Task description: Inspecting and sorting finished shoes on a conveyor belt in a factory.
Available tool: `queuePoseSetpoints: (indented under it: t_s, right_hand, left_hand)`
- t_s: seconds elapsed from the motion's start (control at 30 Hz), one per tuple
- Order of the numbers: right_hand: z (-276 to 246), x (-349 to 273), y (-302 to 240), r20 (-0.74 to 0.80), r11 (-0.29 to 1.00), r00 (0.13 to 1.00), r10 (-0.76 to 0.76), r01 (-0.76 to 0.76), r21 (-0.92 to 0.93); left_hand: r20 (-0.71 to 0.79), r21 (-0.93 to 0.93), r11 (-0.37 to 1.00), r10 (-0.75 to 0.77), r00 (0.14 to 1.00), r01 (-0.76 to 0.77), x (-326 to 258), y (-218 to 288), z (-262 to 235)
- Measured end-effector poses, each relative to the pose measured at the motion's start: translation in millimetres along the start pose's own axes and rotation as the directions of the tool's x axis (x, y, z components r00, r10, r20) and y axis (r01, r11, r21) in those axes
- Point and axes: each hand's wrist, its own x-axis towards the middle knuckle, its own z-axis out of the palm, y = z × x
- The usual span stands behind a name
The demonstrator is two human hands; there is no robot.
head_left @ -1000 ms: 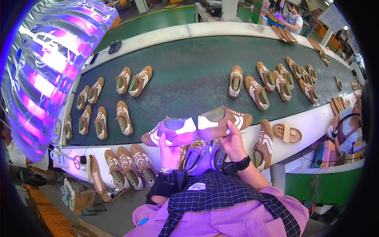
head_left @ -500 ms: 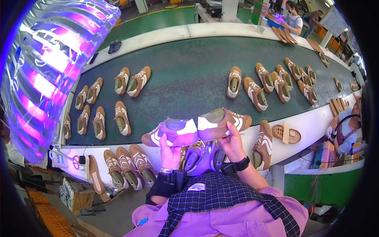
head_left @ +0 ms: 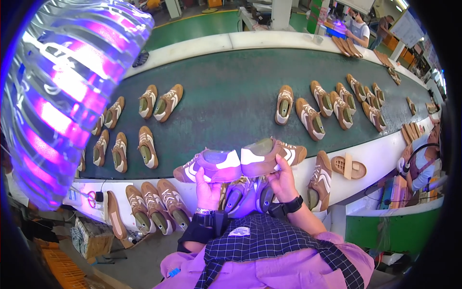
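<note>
My left hand grips a brown and white sneaker from below, its toe pointing left. My right hand grips a second matching sneaker, toe pointing right. The two shoes meet heel to heel in front of my chest, just above the near edge of the dark green conveyor belt. A black watch sits on my right wrist, a dark band on my left.
Many brown sneakers lie in pairs on the belt, a group at the left and another at the right. More shoes stand on the white ledge. A glowing purple lamp fills the left. Other workers are at the far right.
</note>
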Motion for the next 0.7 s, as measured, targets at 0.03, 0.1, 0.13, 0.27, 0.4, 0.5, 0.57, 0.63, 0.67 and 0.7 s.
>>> queuePoseSetpoints:
  t_s: [0.03,0.1,0.13,0.27,0.4,0.5,0.57,0.63,0.67,0.7]
  right_hand:
    - [0,-1,1,-0.006,1.0,1.0,0.003,-0.003,-0.007]
    - [-1,-2,2,0.003,1.0,1.0,-0.005,0.005,-0.002]
    - [-2,-2,2,0.007,1.0,1.0,-0.023,0.023,-0.01]
    - [2,-8,0,0.042,0.997,0.997,-0.061,0.062,-0.036]
    - [4,-10,-4,0.082,0.99,0.991,-0.103,0.11,-0.09]
    - [5,-11,-6,0.129,0.974,0.978,-0.161,0.178,-0.136]
    - [7,-12,-7,0.132,0.972,0.978,-0.159,0.179,-0.155]
    - [7,-11,-6,0.135,0.97,0.979,-0.155,0.177,-0.168]
    - [8,-11,-6,0.133,0.971,0.98,-0.148,0.169,-0.17]
    - [8,-10,-6,0.131,0.971,0.981,-0.141,0.163,-0.173]
  left_hand:
    - [-0.008,0.012,1.0,0.002,1.0,-0.001,-1,0,0]
    - [0.0,0.017,1.0,0.006,1.0,-0.006,-2,-1,-1]
    - [0.005,0.021,1.0,0.01,1.0,-0.01,-2,-1,-2]
    - [0.02,0.015,0.999,0.036,0.999,-0.036,-2,0,-1]
    - [0.014,0.046,0.991,0.129,0.992,-0.129,-2,1,-2]
    - [0.034,0.126,0.974,0.183,0.982,-0.186,1,5,-5]
    - [0.057,0.124,0.975,0.177,0.983,-0.183,3,7,-6]
    - [0.081,0.127,0.975,0.173,0.982,-0.183,5,9,-9]
    - [0.079,0.126,0.976,0.171,0.982,-0.18,5,9,-9]
    - [0.078,0.123,0.977,0.167,0.983,-0.176,5,9,-10]
